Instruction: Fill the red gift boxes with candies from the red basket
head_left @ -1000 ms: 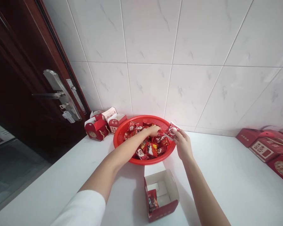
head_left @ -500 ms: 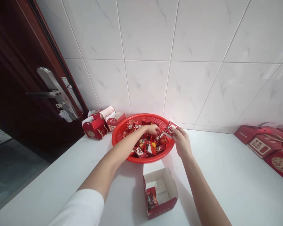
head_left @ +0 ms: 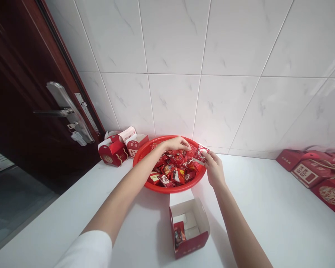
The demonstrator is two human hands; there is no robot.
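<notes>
My right hand (head_left: 214, 167) pinches a small red-and-white candy packet (head_left: 201, 153) at the right rim of a red plastic basket (head_left: 170, 190). Wrapped candies (head_left: 167, 169), mostly red, are heaped inside that basket. Above the heap, toward the back, my left hand (head_left: 178, 143) has its fingers drawn together; whether anything is in them is hidden. In front of the basket stands an open red gift box (head_left: 191, 245) with a white inside. One dark red packet (head_left: 179, 235) leans in its left part.
Several red gift boxes (head_left: 113, 152) stand at the back left by the wall. More red boxes with rope handles (head_left: 318, 173) are at the right. A tiled wall (head_left: 173, 104) rises behind the white table (head_left: 254, 208); a dark door (head_left: 25, 93) is at left.
My left hand has risen a little out of the candies, fingers together. My right hand still holds its packet and has shifted only slightly. The view has moved a bit.
</notes>
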